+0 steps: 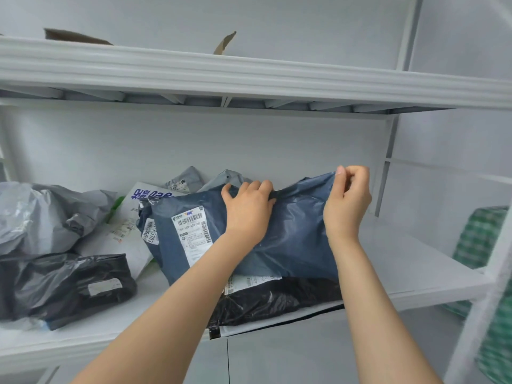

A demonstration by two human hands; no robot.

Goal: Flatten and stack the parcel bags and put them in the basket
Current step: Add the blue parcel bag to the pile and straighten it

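The blue bag (293,231) has a white label (191,234) reading "EMS" and "15H-159-A03", and the smaller label (150,232) beside it shows "3703".

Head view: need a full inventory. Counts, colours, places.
blue parcel bag: 1, dark blue, shelf centre, atop a black one
black parcel bags: 2, black, shelf front left; under the blue one
grey parcel bags: at least 3, grey, shelf left and back
white parcel bag: 1, white with blue print, left of centre
cardboard pieces: 2, brown, upper shelf
shelves: 2, white
green checked item: 1, far right
left hand: grips blue bag's top edge
right hand: pinches its top right corner
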